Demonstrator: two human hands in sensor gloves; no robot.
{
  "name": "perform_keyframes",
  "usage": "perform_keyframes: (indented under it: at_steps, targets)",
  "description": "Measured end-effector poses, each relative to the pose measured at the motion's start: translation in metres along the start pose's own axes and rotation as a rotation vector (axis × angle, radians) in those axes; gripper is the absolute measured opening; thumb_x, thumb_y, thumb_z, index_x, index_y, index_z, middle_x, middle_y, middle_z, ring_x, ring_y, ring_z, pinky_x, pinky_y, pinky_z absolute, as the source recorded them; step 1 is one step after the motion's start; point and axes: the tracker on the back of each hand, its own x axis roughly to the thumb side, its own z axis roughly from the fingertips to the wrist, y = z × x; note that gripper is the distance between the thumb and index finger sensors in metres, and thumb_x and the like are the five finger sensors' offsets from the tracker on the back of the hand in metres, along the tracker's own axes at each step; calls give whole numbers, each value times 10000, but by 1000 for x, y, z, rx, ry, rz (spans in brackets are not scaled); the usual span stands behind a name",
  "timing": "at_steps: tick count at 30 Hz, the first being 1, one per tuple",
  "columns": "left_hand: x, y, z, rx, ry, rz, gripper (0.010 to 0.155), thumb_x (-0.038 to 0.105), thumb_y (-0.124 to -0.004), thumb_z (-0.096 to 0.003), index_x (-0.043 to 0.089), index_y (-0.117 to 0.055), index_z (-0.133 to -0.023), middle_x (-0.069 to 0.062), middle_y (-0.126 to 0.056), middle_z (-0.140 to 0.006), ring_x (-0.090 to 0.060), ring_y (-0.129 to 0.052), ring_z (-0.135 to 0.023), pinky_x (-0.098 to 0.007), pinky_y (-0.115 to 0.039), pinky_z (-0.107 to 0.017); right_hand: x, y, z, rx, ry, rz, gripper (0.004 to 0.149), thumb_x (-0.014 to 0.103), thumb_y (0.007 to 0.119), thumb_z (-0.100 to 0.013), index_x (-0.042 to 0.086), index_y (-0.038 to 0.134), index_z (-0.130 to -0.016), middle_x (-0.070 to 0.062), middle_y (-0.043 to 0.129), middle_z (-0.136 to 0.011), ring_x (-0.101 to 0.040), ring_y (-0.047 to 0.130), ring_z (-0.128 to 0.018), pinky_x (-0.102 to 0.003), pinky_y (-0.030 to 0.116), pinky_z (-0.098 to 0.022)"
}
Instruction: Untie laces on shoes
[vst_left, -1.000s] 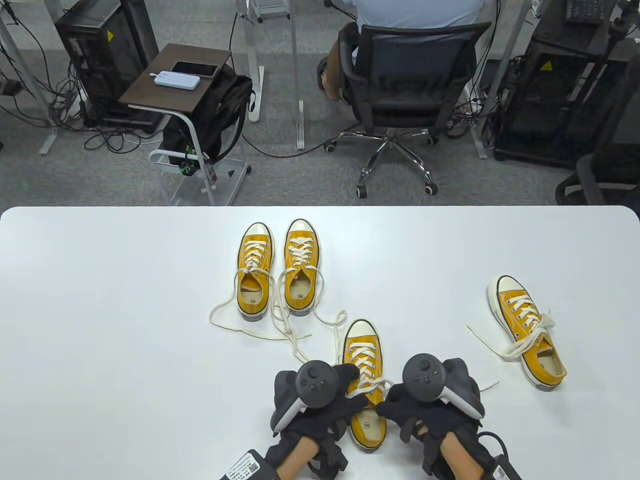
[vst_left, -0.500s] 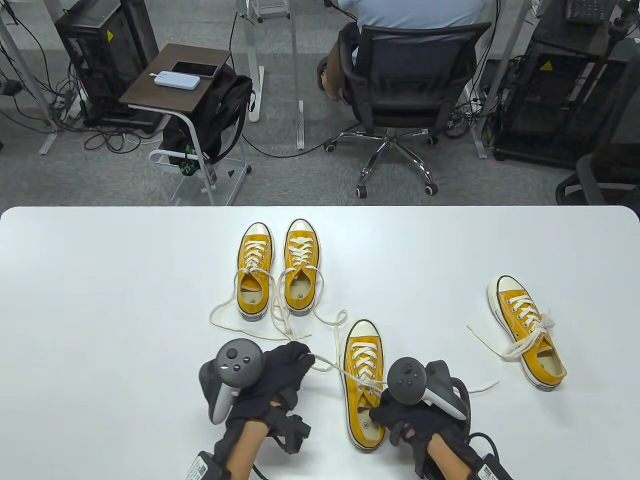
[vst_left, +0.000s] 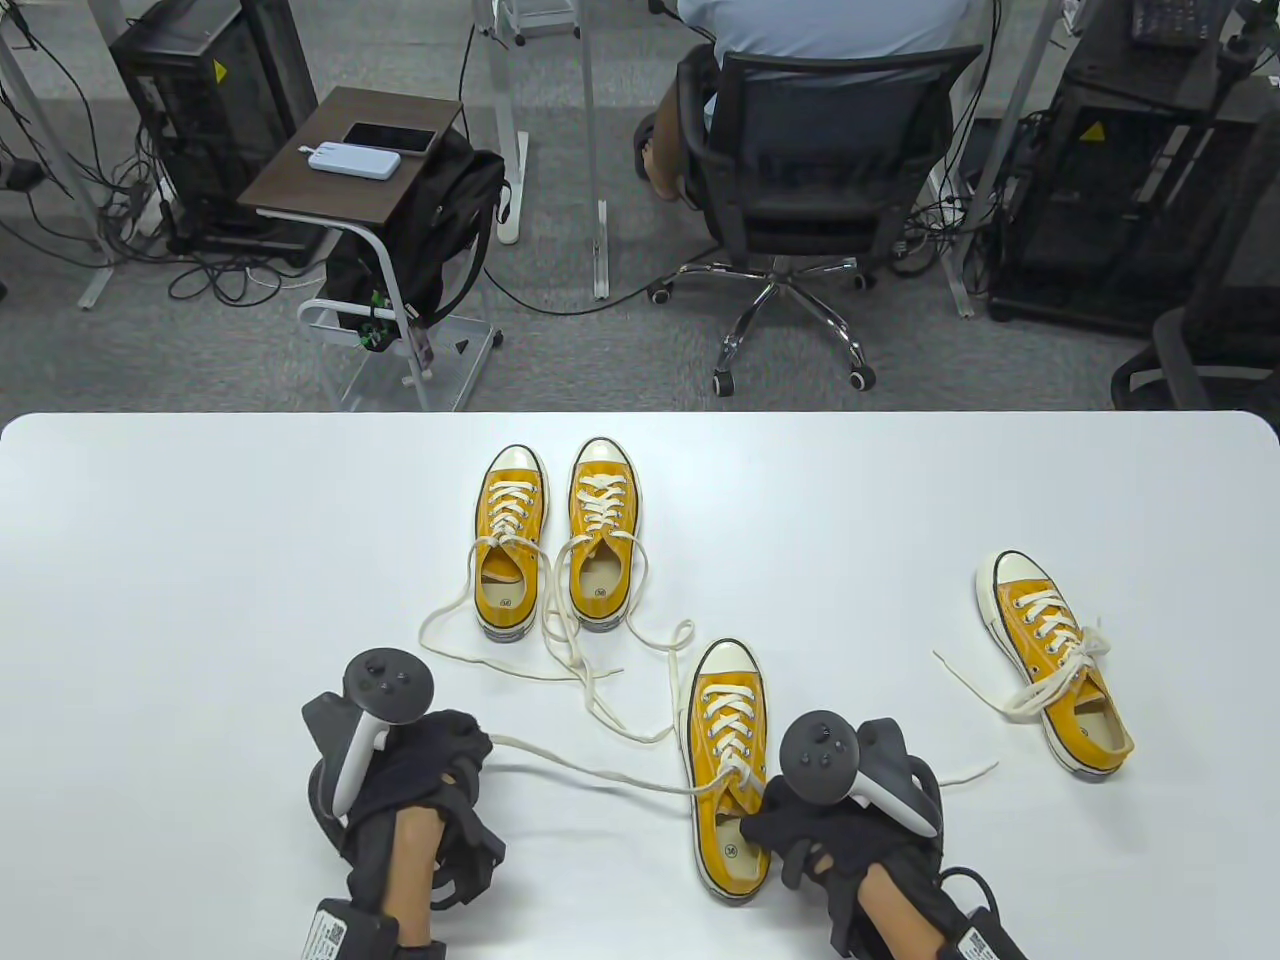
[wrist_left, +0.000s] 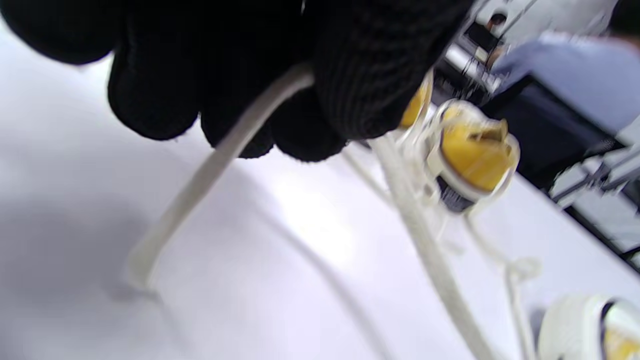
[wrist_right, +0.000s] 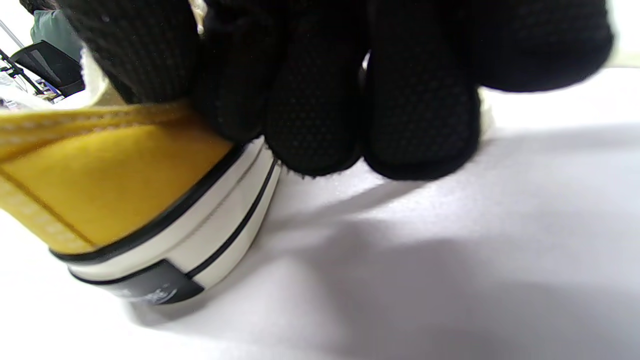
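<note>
Lower left, the left hand (vst_left: 420, 790) pinches a lace (vst_left: 600, 770); lower centre, the right hand (vst_left: 820, 830) grips the shoe (vst_left: 728, 760).

From my left wrist camera I see my left hand (wrist_left: 260, 65) pinching a cream lace (wrist_left: 210, 165) that trails toward 7 o'clock onto the white table (wrist_left: 75, 225), with a blurred yellow shoe (wrist_left: 475, 150) at 2 o'clock.

Right hand (vst_left: 830, 830) hides the near shoe's (vst_left: 728, 770) heel and knot.
</note>
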Motion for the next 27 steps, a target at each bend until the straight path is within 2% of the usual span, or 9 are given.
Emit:
perform_keyframes:
  at_steps: [4,7,9,11,13,16,20,24,27]
  targets:
    - [11,-18,-4,-109,-16,-91,526,324,-838,-469,201,-863,-980,-184,-859,-994,-502,-854,-831,-604,-738,-540,-3,-3,1,0,-8,-22,364,500,836,-425,219,906,-645,-132,1018,-595,-381,1010,-423,-526,820,-314]
    - [21,-24,-2,-136,-40,-133,548,292,-839,-466,192,-824,-1004,-180,-803,-1036,-503,-805,-881,-610,-716,-569,-7,-10,6,-16,-12,-60,400,490,830,-431,196,912,-690,-135,1020,-588,-380,1011,-417,-526,820,-311]
    - [26,-24,1,-100,-58,-130,548,298,-829,-473,198,-804,-1012,-178,-786,-1043,-500,-790,-891,-607,-709,-578,-10,-18,10,-61,-14,-94,371,477,824,-438,202,921,-668,-122,1026,-557,-374,1014,-398,-519,824,-296]
    - [34,-25,6,-67,-159,-106,566,383,-812,-486,225,-768,-1027,-170,-753,-1056,-493,-766,-903,-593,-698,-598,-12,-24,13,-138,-16,-134,373,474,814,-444,202,917,-677,-120,1024,-560,-367,1014,-396,-514,825,-295]
    - [48,-32,12,32,-283,-49,546,412,-815,-479,237,-813,-996,-153,-821,-1013,-477,-819,-869,-586,-724,-580,-14,-28,14,-251,1,-191,431,458,819,-443,180,869,-770,-138,993,-626,-369,998,-430,-514,817,-317]
    - [73,-55,21,102,-468,58,502,425,-816,-468,255,-878,-937,-109,-925,-921,-437,-912,-784,-558,-777,-526,-14,-27,11,-364,23,-251,440,444,827,-435,172,871,-779,-140,990,-624,-373,994,-428,-521,814,-320]
    - [101,-90,29,33,-606,142,462,418,-819,-463,272,-919,-890,-87,-971,-865,-413,-953,-732,-550,-795,-501,-12,-20,5,-301,14,-278,462,452,828,-433,166,871,-793,-158,970,-659,-384,979,-453,-535,801,-341]
    - [110,-99,33,103,-642,147,452,417,-828,-457,288,-923,-879,-70,-985,-846,-398,-969,-706,-541,-806,-487,-9,-13,0,-252,-17,-273,465,429,843,-428,168,859,-813,-163,941,-700,-388,959,-491,-550,785,-379]
    - [113,-108,31,38,-663,123,448,418,-838,-453,309,-918,-880,-57,-982,-844,-393,-962,-717,-539,-801,-502,-3,-12,-1,-274,-40,-276,402,380,871,-419,190,877,-773,-154,938,-702,-388,952,-503,-557,780,-394]
